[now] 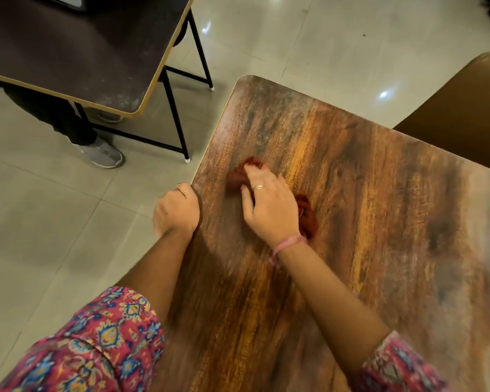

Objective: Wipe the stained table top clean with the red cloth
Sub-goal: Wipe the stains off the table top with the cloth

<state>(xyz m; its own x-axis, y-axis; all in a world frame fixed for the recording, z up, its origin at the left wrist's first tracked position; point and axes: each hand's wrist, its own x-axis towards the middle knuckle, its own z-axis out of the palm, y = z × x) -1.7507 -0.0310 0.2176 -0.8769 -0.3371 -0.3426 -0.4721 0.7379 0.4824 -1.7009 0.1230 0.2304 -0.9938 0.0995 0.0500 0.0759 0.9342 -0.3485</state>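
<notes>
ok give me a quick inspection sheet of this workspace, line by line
surface: wood-grain table top, dull greyish patches at the far corner and right side
job's things: red cloth bunched on the table top near its left edge
clutter: nothing seen
grippers: right hand presses on the cloth, fingers spread; left hand in a curled grip on the table's left edge
cables: nothing seen
surroundings: tiled floor; dark dusty table on black legs; someone's grey shoe beside it

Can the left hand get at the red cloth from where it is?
Probably yes: the left hand grips the table edge close beside the red cloth, with bare wood between; the right hand covers most of it.
</notes>
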